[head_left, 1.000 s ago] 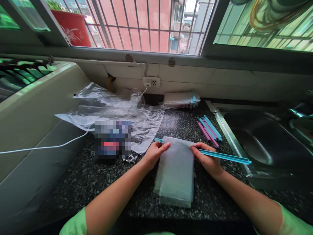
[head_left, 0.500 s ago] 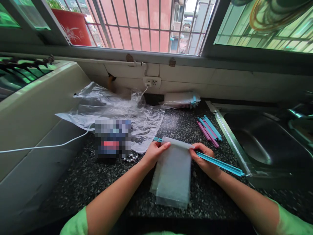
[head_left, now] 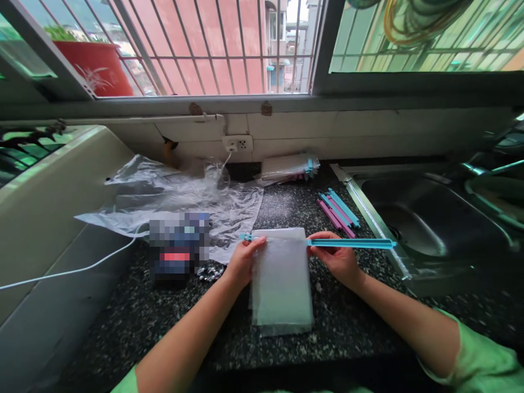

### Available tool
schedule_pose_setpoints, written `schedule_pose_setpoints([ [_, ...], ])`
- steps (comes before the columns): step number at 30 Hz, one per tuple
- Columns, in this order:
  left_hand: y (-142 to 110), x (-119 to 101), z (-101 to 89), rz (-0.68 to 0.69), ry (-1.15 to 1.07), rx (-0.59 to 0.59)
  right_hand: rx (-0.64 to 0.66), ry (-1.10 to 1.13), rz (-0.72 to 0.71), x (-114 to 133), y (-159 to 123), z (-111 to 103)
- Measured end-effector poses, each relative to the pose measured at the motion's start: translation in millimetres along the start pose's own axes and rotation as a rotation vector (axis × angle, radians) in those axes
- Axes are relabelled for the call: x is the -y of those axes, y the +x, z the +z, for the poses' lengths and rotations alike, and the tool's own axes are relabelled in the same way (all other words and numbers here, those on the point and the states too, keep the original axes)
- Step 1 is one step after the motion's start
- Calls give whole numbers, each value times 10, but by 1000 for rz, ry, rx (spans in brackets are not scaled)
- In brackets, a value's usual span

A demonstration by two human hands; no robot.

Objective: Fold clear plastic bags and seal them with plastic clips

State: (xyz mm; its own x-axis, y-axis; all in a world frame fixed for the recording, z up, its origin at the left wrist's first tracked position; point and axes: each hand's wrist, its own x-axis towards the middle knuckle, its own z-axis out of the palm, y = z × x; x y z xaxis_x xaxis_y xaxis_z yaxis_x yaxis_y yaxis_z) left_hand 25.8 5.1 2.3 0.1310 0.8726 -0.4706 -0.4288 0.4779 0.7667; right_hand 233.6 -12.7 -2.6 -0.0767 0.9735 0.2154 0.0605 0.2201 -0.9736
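A small stack of translucent plastic bags (head_left: 281, 284) lies on the dark speckled counter (head_left: 352, 322) in front of me. A long blue sealing clip (head_left: 352, 243) runs across the bags' top edge, its left tip showing beside my left hand. My left hand (head_left: 242, 262) pinches the bags' upper left corner. My right hand (head_left: 338, 262) is closed on the blue clip at the bags' upper right corner. The clip's free end sticks out to the right, over the sink's rim.
Several loose blue and pink clips (head_left: 338, 209) lie behind my right hand. A finished bundle of bags (head_left: 286, 167) rests by the wall. Crumpled clear plastic (head_left: 180, 191) and a blurred-out box (head_left: 178, 245) sit left. A steel sink (head_left: 429, 218) is right; a white cable (head_left: 73, 270) trails left.
The blue clip's free end has swung up from a downward slant to level along the bags' top edge. The bags shifted slightly left, and my view has tilted down a little.
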Motion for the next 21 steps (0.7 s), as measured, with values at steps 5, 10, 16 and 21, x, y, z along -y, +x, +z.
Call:
schedule_pose_setpoints([
  [5,0,20,-8,-7,7,-6,-21,-35,-98,-29,-2,-16],
  [10,12,33,-12,-8,9,27,-21,-39,-148,-43,-44,5],
  [16,-14,37,37,-20,8,48,-33,-264,-329,-87,-56,-22],
  [21,-20,38,39,-18,-8,12,-39,-407,-580,-122,-10,-71],
])
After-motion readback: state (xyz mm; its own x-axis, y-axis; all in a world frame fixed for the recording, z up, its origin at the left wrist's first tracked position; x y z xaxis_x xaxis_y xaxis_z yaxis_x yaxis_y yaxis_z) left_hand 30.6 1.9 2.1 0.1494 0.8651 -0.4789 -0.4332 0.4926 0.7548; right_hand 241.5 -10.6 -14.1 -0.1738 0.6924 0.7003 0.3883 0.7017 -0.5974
